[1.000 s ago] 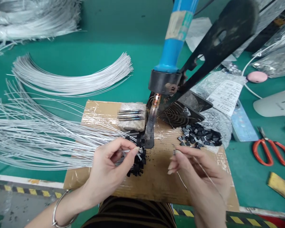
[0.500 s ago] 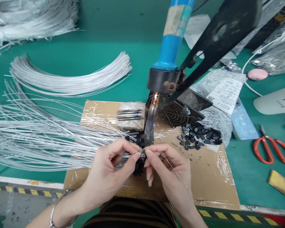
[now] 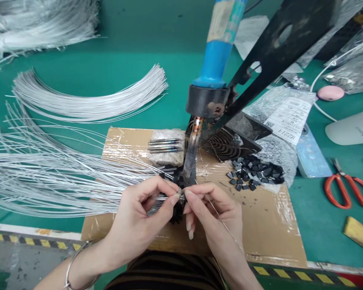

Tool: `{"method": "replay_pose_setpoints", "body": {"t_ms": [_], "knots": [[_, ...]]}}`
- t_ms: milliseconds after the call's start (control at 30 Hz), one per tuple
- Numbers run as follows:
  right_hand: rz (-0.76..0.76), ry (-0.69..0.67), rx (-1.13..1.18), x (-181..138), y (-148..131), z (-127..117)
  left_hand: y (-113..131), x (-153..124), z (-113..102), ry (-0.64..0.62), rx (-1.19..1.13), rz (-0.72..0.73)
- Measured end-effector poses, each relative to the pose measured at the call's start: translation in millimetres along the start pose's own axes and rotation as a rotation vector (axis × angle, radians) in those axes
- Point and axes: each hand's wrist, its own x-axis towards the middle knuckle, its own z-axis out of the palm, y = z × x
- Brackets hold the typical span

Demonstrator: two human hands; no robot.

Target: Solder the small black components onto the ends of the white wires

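My left hand (image 3: 140, 219) is closed in a pinch, thumb against index finger, on something too small to make out. My right hand (image 3: 219, 211) also pinches, its fingertips almost meeting the left ones. A thin silvery wire (image 3: 224, 223) passes between the right fingers and runs down across the palm. Directly above both fingertips is the hot end of a soldering iron (image 3: 191, 155), clamped pointing down in a black stand (image 3: 210, 100). Black pieces (image 3: 177, 213) lie under the hands, partly hidden. Many loose white wires (image 3: 63, 177) spread leftward from there.
A neat bundle of white wires (image 3: 93, 106) lies behind. On the cardboard (image 3: 269, 233) are a pad with dark rods (image 3: 166, 151) and a pile of small black parts (image 3: 257, 173). Red-handled scissors (image 3: 340, 193), a labelled plastic bag (image 3: 290, 117) and a yellow block (image 3: 359, 233) sit rightward.
Both hands keep the same pinch at the same spot under the iron. The view has shifted very slightly; otherwise nothing has visibly moved.
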Motion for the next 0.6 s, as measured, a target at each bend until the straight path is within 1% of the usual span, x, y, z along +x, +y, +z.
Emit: {"method": "replay_pose_setpoints", "body": {"t_ms": [67, 100, 167, 233, 267, 333, 467, 533, 600], "knots": [[-0.057, 0.017, -0.098, 1, 4, -3, 3, 1, 0, 0.008, 0.022, -0.029], [-0.112, 0.032, -0.165, 2, 6, -6, 4, 2, 0, 0.010, 0.030, -0.048], [-0.269, 0.052, -0.296, 5, 12, -13, 7, 3, 1, 0.015, 0.036, -0.074], [-0.436, 0.023, -0.374, 7, 17, -20, 10, 4, 2, 0.025, 0.033, -0.080], [-0.493, -0.001, -0.393, 7, 18, -23, 10, 5, 3, 0.030, 0.032, -0.081], [-0.521, -0.019, -0.417, 4, 19, -24, 10, 6, 5, 0.035, 0.034, -0.086], [-0.452, 0.087, -0.504, -6, 12, -18, 8, 8, 6, 0.031, 0.053, -0.093], [-0.462, 0.131, -0.556, -9, 7, -17, 7, 10, 6, 0.028, 0.073, -0.096], [-0.492, 0.128, -0.620, -8, 4, -20, 7, 11, 6, 0.030, 0.098, -0.100]]}}
